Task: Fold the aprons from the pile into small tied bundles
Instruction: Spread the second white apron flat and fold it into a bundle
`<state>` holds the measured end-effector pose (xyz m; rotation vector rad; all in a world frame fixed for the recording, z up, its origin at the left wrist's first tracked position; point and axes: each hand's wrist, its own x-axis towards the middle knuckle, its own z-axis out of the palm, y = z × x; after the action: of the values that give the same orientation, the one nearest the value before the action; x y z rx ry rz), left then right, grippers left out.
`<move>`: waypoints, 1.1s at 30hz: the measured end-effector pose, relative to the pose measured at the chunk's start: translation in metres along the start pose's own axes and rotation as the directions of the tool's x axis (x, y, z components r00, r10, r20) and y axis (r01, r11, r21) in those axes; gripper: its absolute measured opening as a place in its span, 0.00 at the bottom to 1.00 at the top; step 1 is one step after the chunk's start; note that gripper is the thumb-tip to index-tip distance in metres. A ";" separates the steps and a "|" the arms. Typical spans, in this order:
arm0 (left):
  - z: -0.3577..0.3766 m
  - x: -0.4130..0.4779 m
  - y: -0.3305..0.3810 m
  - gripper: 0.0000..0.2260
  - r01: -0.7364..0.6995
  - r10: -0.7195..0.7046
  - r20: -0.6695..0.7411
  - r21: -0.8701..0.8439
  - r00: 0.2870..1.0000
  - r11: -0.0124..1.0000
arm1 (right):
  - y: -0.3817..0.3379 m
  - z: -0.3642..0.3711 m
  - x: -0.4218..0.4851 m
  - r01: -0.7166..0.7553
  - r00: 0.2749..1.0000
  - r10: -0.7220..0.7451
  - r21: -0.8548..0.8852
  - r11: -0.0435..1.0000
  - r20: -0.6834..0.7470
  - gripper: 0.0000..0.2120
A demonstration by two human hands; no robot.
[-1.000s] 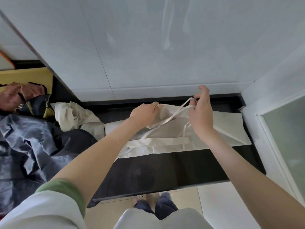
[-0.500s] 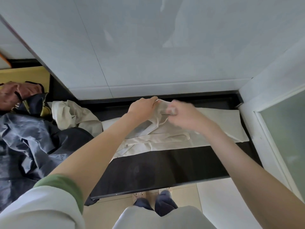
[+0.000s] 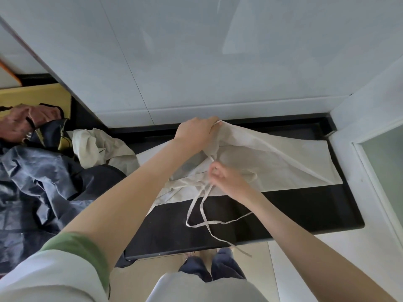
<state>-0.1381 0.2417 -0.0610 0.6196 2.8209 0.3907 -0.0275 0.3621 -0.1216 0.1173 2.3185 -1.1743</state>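
Item: cream apron, partly folded, lying lengthwise on the black counter along its back half. The right portion lies flat. The left portion is bunched and lifted off the counter.

Ties: narrow cream strips running from the bunched portion, looping across the bare front half of the counter. One end hangs over the counter's front edge.

Left hand: at the counter's back edge, fingers curled round the apron's raised top edge, gripping it.

Right hand: nearer the counter's middle, apart from the left, fingers curled and pinching the ties where they meet the bunched cloth.

Green cuff under a white sleeve: on the left arm, in front of the counter's left end.

Pile, on the counter's left end:
- crumpled cream cloth, nearest the apron
- dark blue cloth, large and rumpled
- reddish-brown cloth, at the far left

Yellow surface: beyond the counter's left end.

White wall panels: rising from the counter's back edge.

Frosted glass pane: past the counter's right end.
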 end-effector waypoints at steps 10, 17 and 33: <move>-0.009 -0.002 0.005 0.12 -0.015 0.019 -0.053 0.064 0.998 0.998 | 0.012 0.023 0.051 0.025 0.984 -0.042 -0.099 0.995 -0.175 0.14; -0.005 -0.014 0.003 0.15 -0.069 0.068 0.010 0.048 0.998 0.996 | -0.003 0.030 0.057 0.109 0.994 -0.108 -0.056 0.992 0.023 0.08; 0.096 -0.086 -0.032 0.40 -0.188 0.014 0.679 0.184 0.734 0.965 | 0.046 0.028 -0.034 0.372 0.864 -0.501 -0.595 0.712 -0.060 0.09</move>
<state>-0.0474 0.1962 -0.1466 0.7754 2.1358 -0.1583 0.0273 0.3745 -0.1514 -0.5914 2.8956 -0.6176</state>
